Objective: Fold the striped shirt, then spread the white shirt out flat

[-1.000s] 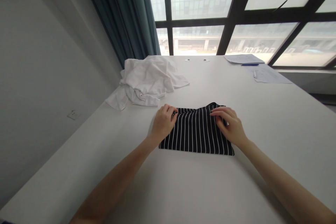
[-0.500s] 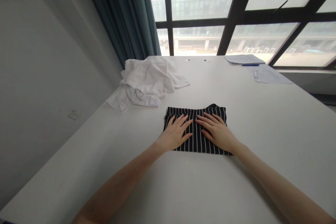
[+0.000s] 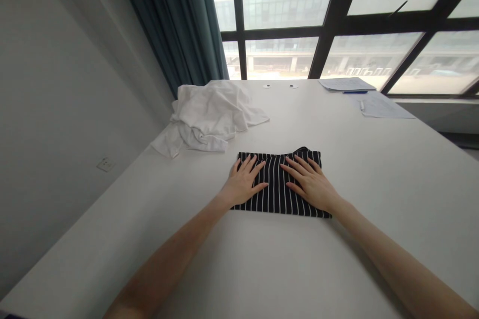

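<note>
A black cloth with thin white stripes (image 3: 275, 189) lies flat on the white table, roughly rectangular, with a small dark loop sticking up at its far right edge. My left hand (image 3: 242, 183) rests palm down on its left part, fingers spread. On the right part lies my right hand (image 3: 309, 184), also palm down with the fingers apart. Neither hand grips the cloth. Between the two hands, a strip of striped fabric shows.
Crumpled white fabric (image 3: 215, 112) lies at the table's far left. Papers (image 3: 348, 84) with a blue pen (image 3: 355, 92) and a white pen-like item (image 3: 361, 105) are at the far right. Beyond the white table (image 3: 262, 269) are a curtain and windows.
My left hand has shifted slightly left and up on the cloth. The cloth's near left part now reaches further left and looks flatter. My right hand has barely moved.
</note>
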The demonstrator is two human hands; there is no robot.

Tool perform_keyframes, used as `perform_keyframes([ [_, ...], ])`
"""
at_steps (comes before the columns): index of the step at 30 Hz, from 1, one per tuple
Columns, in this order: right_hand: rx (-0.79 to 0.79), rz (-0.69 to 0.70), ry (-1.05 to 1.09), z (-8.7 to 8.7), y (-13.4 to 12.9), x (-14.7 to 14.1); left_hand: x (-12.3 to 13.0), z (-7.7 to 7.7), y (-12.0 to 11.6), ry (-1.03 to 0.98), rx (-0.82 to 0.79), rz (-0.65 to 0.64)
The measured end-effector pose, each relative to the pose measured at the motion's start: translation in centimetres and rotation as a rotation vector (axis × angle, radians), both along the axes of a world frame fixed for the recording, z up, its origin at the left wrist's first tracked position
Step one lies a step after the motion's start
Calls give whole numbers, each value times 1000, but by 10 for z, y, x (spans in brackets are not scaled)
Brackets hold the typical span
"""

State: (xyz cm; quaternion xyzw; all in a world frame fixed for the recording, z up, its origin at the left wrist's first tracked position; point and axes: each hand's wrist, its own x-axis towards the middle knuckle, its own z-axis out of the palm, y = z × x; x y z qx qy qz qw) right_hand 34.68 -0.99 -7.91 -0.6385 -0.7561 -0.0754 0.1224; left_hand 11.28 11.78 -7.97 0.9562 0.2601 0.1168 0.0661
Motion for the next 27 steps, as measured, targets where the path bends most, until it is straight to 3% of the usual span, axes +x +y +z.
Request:
perform_keyframes([
  [2, 32, 9, 7, 4, -1, 0, 0, 4, 0, -64, 88, -56],
  [5, 68, 63, 14, 19, -5, 3, -1, 17, -4, -133, 174, -269],
  [9, 40, 130, 23, 47, -17, 4, -1, 33, -20, -51, 131, -482],
  [13, -95, 214, -6, 53, -40, -9, -5, 37, -39, 42, 90, -436],
  [18, -53, 248, -101, 24, -63, -17, -15, 31, -44, 58, 39, -407],
  [22, 13, 254, -73, 11, -60, -7, -18, 26, -42, 29, -11, -384],
  [27, 9, 219, 13, 18, -53, 1, -23, 21, -31, -21, -82, -360],
])
